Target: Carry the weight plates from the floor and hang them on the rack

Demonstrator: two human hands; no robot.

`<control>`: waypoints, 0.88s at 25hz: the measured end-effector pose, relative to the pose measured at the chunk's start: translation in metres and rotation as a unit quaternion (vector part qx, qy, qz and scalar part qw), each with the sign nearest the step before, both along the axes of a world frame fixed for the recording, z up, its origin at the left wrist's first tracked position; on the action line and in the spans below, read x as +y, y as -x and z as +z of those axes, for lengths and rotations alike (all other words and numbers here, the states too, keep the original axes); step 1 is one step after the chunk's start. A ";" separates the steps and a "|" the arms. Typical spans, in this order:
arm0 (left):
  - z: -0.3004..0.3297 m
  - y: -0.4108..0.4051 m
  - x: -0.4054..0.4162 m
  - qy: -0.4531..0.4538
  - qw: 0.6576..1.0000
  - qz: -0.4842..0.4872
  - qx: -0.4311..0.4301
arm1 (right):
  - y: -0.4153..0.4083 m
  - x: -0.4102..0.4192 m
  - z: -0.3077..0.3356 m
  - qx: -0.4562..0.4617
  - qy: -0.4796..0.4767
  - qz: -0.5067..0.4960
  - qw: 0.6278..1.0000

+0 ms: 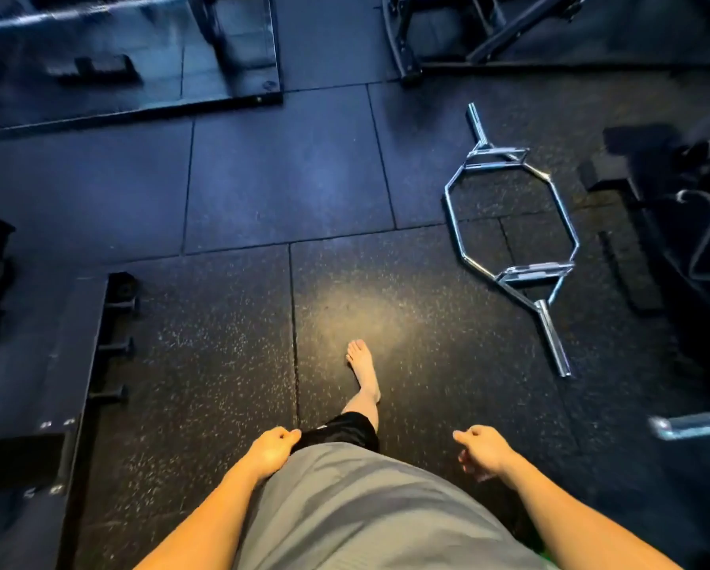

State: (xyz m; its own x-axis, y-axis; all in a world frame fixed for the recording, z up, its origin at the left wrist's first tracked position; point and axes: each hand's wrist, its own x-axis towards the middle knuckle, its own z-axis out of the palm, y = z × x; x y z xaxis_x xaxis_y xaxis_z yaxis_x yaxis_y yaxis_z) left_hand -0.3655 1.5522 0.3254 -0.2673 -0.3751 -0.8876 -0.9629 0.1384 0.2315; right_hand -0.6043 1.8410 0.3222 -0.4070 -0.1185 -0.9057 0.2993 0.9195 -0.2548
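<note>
No weight plate shows in this view. A black rack post (67, 364) stands at the left, with three short bare pegs (114, 347) sticking out toward the floor's middle. My left hand (271, 446) hangs beside my hip with loosely curled fingers and holds nothing. My right hand (482, 450) hangs in front of my right side, fingers loosely curled, also holding nothing. One bare foot (363, 370) is stepped forward on the speckled rubber floor.
A chrome hex bar (513, 236) lies on the floor to the right. Black machine frames stand at the top right (447, 39) and right edge (666, 191). A dark platform (139, 76) fills the top left. A chrome bar end (690, 425) pokes in at the right.
</note>
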 end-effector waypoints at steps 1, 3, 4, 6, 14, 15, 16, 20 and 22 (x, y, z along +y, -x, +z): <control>-0.006 0.019 -0.016 -0.010 1.000 -0.007 -0.010 | 0.017 -0.013 -0.001 -0.003 -0.008 0.009 1.000; -0.010 0.063 -0.055 -0.030 0.998 -0.050 -0.018 | 0.058 -0.045 0.003 0.003 -0.024 0.011 1.000; -0.008 0.088 -0.077 -0.032 0.998 -0.059 -0.014 | 0.082 -0.065 0.008 0.013 -0.029 0.022 0.999; 0.005 0.145 -0.128 -0.016 0.998 -0.059 0.013 | 0.135 -0.111 0.017 0.037 -0.015 0.038 0.998; 0.020 0.313 -0.315 0.025 0.994 0.046 0.095 | 0.324 -0.333 0.024 0.047 0.034 0.051 0.997; 0.016 0.325 -0.334 0.022 0.994 0.055 0.089 | 0.344 -0.362 0.021 0.038 0.035 0.068 0.996; 0.012 0.335 -0.352 0.020 0.995 0.065 0.079 | 0.365 -0.389 0.017 0.032 0.034 0.076 0.996; 0.011 0.358 -0.416 -0.005 0.984 0.175 0.035 | 0.444 -0.503 0.021 0.036 0.007 0.158 0.987; 0.016 0.372 -0.450 -0.001 0.969 0.247 0.029 | 0.482 -0.569 0.029 0.033 0.006 0.185 0.982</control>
